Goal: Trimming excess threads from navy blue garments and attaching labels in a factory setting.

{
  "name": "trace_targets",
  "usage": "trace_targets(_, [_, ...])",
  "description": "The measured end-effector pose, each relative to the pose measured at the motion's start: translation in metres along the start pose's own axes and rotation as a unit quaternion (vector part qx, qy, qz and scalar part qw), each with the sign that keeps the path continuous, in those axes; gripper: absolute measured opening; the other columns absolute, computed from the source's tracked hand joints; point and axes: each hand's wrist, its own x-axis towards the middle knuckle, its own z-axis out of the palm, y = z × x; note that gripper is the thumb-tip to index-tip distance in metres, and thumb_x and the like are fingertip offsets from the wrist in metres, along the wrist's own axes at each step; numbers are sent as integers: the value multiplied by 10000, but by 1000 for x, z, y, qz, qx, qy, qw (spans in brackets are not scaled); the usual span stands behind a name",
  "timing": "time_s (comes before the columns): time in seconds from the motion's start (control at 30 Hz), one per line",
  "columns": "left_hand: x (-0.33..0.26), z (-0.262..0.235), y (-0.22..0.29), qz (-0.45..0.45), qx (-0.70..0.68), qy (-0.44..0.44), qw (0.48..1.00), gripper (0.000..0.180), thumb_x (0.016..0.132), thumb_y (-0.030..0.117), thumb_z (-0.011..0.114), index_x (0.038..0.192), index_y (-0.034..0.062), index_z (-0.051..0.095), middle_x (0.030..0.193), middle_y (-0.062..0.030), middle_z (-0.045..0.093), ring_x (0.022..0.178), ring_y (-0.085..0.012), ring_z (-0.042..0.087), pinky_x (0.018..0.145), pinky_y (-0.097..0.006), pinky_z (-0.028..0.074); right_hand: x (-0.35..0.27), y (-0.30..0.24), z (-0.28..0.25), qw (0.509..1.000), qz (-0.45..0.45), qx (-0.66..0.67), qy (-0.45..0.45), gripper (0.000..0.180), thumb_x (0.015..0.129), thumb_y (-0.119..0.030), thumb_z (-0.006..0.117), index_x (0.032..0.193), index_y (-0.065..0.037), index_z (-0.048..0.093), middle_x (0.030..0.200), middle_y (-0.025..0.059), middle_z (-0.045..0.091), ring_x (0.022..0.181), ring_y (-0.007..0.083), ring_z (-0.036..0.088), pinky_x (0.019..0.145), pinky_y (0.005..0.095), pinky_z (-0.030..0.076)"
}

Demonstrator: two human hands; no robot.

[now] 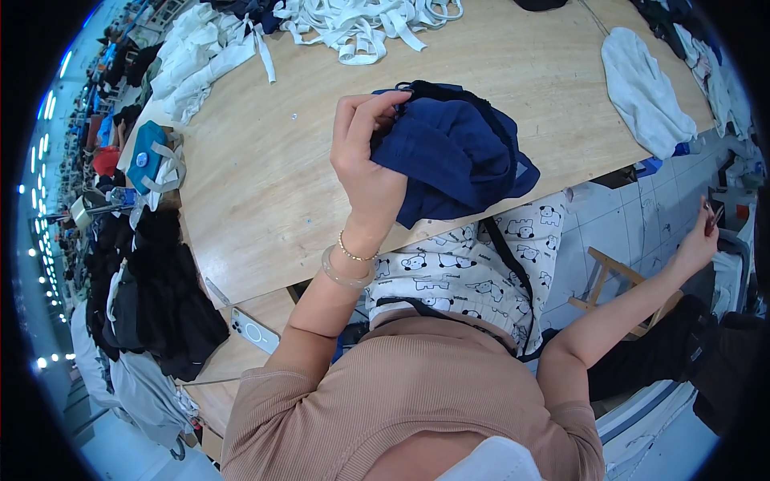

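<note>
My left hand point(370, 152) is closed on the edge of a navy blue cloth garment point(457, 152), fingers hooked over a black strip at its top. The garment is bunched up and rests at the table's near edge, above my lap. Its exact kind cannot be told from the folds. Far out to the right, away from the table, my right hand point(696, 244) is closed round a small dark red tool point(711, 220) with a thin pale tip. That tool looks like thread snips, but it is small in the picture.
On the wooden table point(249, 176) lie a heap of white straps point(361, 24), white cloth point(200, 56) and a white piece point(646, 92). A teal box point(147, 156) stands left. Black garments point(160, 289) hang beside a phone point(255, 330). A wooden stool point(605, 280) stands right.
</note>
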Motion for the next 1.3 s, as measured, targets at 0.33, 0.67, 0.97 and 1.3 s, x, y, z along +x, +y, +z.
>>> trace_targets(0.33, [17, 0, 5, -33, -13, -34, 999, 262, 700, 16, 705, 954, 30, 638, 876, -53, 517, 793, -146, 552, 682, -239, 460, -209, -190, 64, 870, -268, 226, -346, 432, 710, -126, 744, 1115, -119, 593, 1138, 66, 558, 852, 218, 608, 658, 290, 506])
trace_targets(0.67, [27, -4, -2, -87, -128, -44, 987, 188, 766, 13, 662, 940, 4, 590, 844, -40, 620, 780, -102, 567, 691, -219, 456, -167, -208, 56, 760, -194, 376, -492, 52, 768, 5, 663, 816, 10, 643, 809, 27, 622, 668, 71, 537, 569, 189, 426])
trace_targets(0.97, [142, -11, 8, 205, -117, -221, 946, 544, 752, 162, 695, 1234, 42, 475, 1231, -73, 509, 1168, -192, 467, 962, -320, 362, -76, -279, 92, 699, -156, 427, -553, 256, 892, -251, 583, 1089, -101, 649, 553, -102, 320, 486, 5, 239, 456, 211, 156])
trace_targets(1.3, [238, -20, 102, 312, -108, -340, 881, 733, 747, 397, 705, 1357, 105, 423, 1397, -205, 366, 1304, -300, 345, 1044, -418, 313, -33, -348, 61, 581, -196, 447, -651, 203, 796, -229, 710, 915, -95, 615, 600, -82, 412, 492, 16, 309, 454, 187, 195])
